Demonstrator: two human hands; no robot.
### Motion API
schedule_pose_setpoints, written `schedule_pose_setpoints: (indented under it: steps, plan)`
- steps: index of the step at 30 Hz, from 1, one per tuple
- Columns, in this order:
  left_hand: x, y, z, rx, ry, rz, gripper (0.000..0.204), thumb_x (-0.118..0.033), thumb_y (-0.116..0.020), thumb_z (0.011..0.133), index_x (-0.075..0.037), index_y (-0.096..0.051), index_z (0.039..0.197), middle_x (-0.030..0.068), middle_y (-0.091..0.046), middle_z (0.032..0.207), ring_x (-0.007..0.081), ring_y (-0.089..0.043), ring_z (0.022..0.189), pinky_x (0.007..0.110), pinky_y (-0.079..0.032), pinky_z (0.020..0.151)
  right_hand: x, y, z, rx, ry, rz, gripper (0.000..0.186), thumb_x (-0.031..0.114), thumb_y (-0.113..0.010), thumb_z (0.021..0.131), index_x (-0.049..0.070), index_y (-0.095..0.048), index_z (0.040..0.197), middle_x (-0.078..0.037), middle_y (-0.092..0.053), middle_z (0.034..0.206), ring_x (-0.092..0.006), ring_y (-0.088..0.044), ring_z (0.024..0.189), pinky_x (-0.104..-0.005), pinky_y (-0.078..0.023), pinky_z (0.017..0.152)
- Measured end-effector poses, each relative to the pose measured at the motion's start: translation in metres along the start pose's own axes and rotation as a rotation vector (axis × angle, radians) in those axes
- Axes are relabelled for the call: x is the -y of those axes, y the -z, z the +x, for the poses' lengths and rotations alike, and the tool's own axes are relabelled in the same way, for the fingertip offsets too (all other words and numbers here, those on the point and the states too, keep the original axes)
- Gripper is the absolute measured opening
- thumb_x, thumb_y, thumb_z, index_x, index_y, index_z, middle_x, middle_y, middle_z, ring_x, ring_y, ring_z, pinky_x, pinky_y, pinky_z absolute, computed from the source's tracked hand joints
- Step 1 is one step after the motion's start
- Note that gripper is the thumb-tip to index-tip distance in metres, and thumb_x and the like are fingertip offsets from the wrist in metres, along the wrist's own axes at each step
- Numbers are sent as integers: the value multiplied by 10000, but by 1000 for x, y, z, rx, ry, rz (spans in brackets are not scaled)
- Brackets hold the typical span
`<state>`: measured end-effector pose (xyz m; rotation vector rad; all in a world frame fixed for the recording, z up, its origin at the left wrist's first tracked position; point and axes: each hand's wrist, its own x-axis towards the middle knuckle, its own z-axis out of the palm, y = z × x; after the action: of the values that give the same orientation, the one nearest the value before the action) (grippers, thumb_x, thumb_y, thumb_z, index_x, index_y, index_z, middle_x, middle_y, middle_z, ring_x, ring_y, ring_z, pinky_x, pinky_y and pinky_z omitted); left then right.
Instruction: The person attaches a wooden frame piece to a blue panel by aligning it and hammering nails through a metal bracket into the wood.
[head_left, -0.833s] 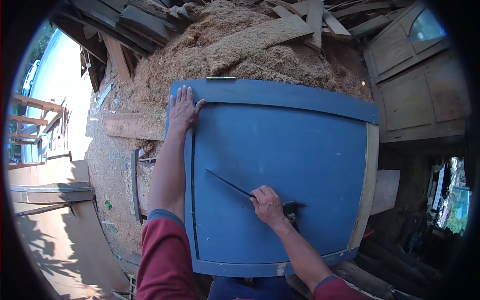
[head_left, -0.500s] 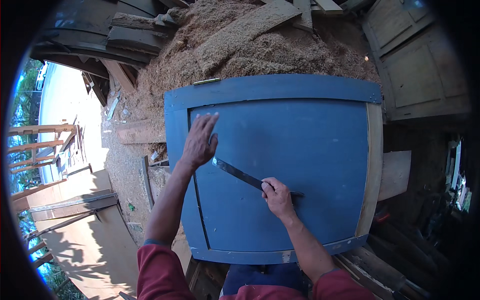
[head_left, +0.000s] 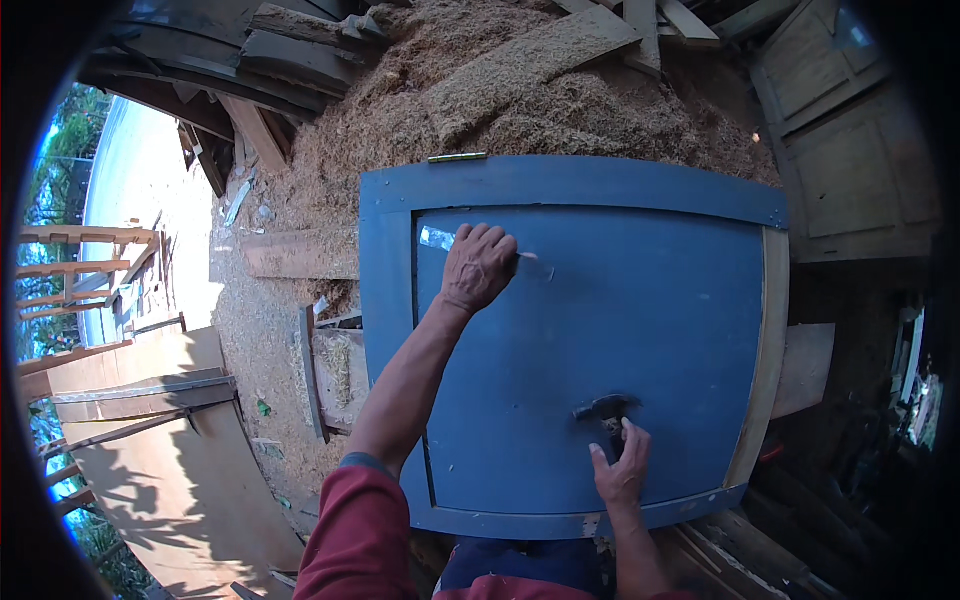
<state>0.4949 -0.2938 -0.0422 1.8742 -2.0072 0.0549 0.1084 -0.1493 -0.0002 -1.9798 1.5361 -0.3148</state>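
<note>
From the left side of my head, the fisheye camera looks steeply down past my forearms (head_left: 415, 385), which rise from the lower edge. It is near enough that the blue framed panel (head_left: 590, 320) fills the middle, yet wide enough to take in my dark trousers (head_left: 525, 565) at bottom centre and sawdust (head_left: 480, 90) along the top. Edges bow toward the dark rim.

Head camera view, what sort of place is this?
Probably a woodworking workshop: there are heaped brown wood shavings, a large blue rectangular framed panel and a dark metal claw hammer.
</note>
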Motion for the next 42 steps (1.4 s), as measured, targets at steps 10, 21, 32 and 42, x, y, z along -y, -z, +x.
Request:
schedule_pose_setpoints:
  steps: [10, 21, 32, 42]
  plan:
    - [100, -39, 27, -100, 107, -109, 127, -123, -638, 831, -89, -515, 833, 105, -579, 830, 329, -591, 842, 443, -411, 750, -26, -37, -27, 205, -191, -311, 578, 116, -705, 777, -7, -511, 1307, -227, -596, 1124, -439, -605, 996, -484, -501, 866]
    - [109, -40, 38, -181, 197, -193, 103, -121, -642, 823, -94, -543, 817, 101, -601, 794, 336, -612, 828, 449, -423, 713, 124, -50, 112, -311, -372, 962, 440, 50, -498, 997, -10, -443, 1429, -8, -484, 811, -92, -511, 596, -255, -491, 488]
    - [115, -42, 29, -127, 184, -128, 83, -136, -633, 829, -122, -551, 824, 71, -615, 810, 298, -623, 850, 434, -424, 751, 175, -119, 231, -41, 53, 502, 522, 116, -555, 1005, -26, -414, 1486, -88, -589, 741, -162, -599, 582, -322, -513, 541]
    - [126, -34, 20, -108, 143, -103, 56, -121, -596, 851, -96, -552, 823, 101, -599, 801, 322, -614, 844, 440, -421, 765, 193, -121, 213, -90, -190, 701, 571, 139, -582, 989, -68, -385, 1483, -62, -569, 730, -118, -567, 538, -288, -479, 481]
